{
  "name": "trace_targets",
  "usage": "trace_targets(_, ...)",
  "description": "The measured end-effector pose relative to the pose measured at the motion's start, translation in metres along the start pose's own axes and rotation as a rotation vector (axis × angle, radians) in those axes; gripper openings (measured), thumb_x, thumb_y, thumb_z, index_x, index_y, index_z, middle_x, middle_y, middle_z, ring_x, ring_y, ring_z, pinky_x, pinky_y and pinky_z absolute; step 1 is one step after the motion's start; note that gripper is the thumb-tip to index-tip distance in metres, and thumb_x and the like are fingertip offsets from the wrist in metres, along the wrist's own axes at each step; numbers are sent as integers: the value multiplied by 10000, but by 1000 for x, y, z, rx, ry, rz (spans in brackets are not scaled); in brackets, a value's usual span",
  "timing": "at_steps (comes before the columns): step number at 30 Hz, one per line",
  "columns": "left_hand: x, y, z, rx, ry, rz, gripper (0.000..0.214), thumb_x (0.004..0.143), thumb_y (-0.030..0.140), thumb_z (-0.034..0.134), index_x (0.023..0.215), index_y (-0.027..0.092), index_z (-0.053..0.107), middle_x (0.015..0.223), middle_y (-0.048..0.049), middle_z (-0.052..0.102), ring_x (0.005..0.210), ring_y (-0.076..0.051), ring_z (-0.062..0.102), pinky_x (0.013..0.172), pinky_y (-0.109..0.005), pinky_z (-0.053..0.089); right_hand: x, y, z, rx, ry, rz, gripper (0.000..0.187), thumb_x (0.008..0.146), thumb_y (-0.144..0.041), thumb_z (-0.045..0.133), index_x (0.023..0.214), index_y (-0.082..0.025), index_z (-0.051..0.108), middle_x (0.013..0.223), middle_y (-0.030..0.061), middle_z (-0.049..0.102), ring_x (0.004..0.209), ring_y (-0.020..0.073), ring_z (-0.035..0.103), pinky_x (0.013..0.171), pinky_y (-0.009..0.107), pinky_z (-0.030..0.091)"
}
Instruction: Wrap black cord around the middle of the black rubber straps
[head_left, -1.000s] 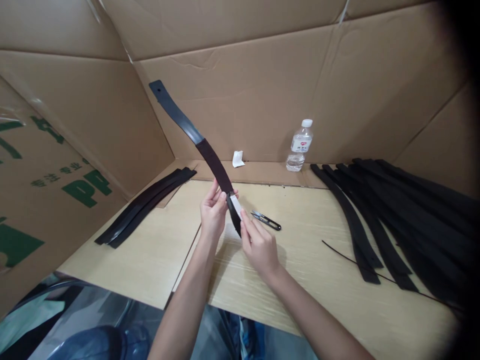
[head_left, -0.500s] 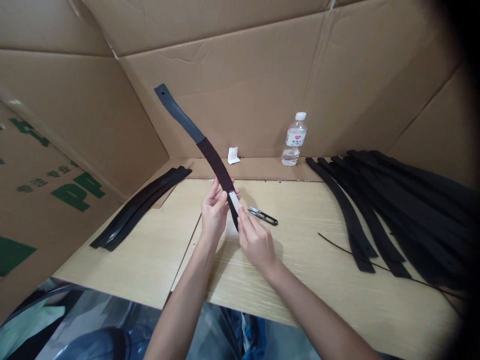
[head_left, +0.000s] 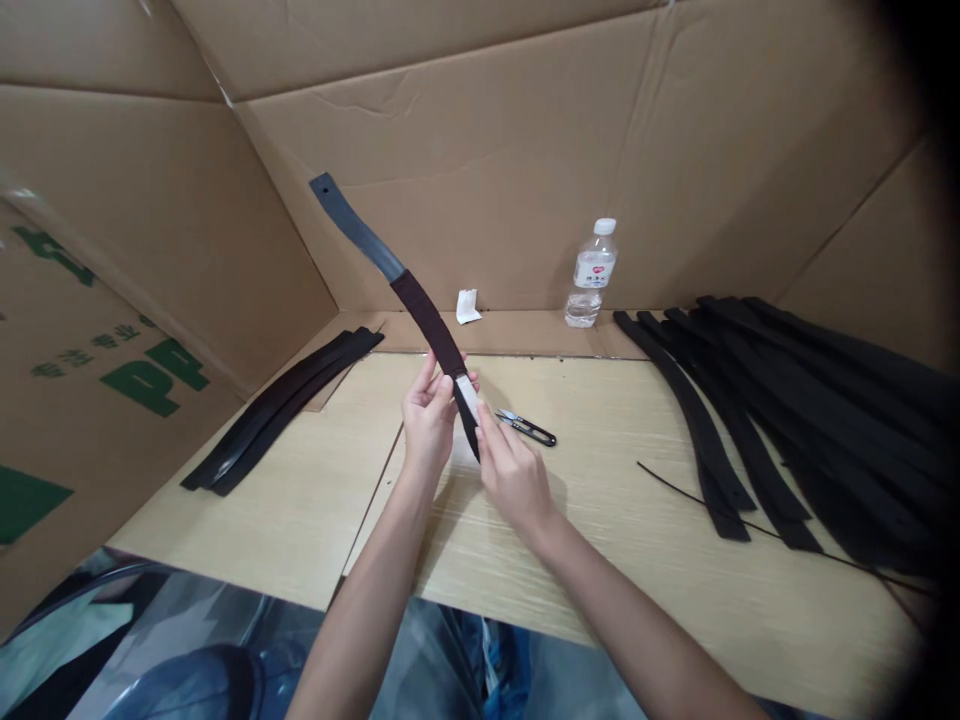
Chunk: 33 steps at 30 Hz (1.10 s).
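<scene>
A long curved dark strip (head_left: 356, 232) with a hole at its far end rises slantwise to the upper left above the table. Dark maroon wrapping (head_left: 429, 320) covers its middle. My left hand (head_left: 427, 418) is closed around the strip just below the wrapping, thumb on top. Beneath the wrapping lies a flat white piece (head_left: 468, 394), and the fingers of my right hand (head_left: 514, 472) pinch it together with the strip's lower part. Black thread snips (head_left: 529, 430) rest on the table beside my right hand.
Several black strips (head_left: 720, 430) fan out at the right, with a thin black cord (head_left: 675, 488) crossing near their ends. More dark strips (head_left: 289, 405) lie at the left. A water bottle (head_left: 592, 275) and a scrap of white paper (head_left: 467, 306) stand by the cardboard wall (head_left: 480, 170).
Both hands keep nearly the same hold on the strip. The whole view has shifted slightly; otherwise little differs.
</scene>
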<state>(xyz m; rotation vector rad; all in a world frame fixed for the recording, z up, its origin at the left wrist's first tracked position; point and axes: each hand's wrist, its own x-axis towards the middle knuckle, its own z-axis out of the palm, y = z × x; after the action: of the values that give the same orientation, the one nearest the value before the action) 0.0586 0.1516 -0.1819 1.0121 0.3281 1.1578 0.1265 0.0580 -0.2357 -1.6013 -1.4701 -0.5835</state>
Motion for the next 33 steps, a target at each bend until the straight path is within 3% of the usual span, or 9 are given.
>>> trace_targets(4,2,1,-3,-18,57,16,700,746,254,715,1393,229,449,1164,-112,631,861,-174,665,705,-259,523,2,-3,-1,32,-26,46,371,990,-155,373,1328,-91,512,1004,126,631,831,194,635,709,285,531)
trace_targets(12,5,1,-6,-59,116,-8,730,724,237,734,1393,211,444,993,-81,683,821,-155,663,689,-229,506,0,-4,0,87,-61,73,390,990,-143,349,1362,-94,457,1114,138,602,957,206,620,806,300,527)
trace_targets(19,10,5,-12,-62,203,71,714,712,205,744,1371,200,468,996,-78,682,817,-153,666,762,-253,526,3,-5,-5,101,-45,55,374,987,-139,355,1330,-75,489,1112,140,604,958,205,620,852,308,518)
trace_targets(23,12,1,-16,23,159,211,590,739,246,733,1297,221,543,1170,-90,635,954,-175,657,864,-290,534,7,-6,-10,122,-8,41,361,987,-140,360,1307,-68,510,1047,135,621,909,194,627,792,290,524)
trace_targets(27,10,-1,-17,186,85,339,482,813,266,659,1284,251,559,1273,-83,575,979,-179,653,850,-293,548,8,-8,-13,140,16,33,354,990,-148,377,1305,-63,514,1023,129,627,871,181,628,751,272,522)
trace_targets(33,5,1,-12,318,53,374,454,851,271,612,1300,252,548,1251,-81,591,916,-161,668,834,-276,551,8,-9,-14,146,20,38,351,977,-120,390,1288,-37,530,1078,148,620,958,208,625,817,295,520)
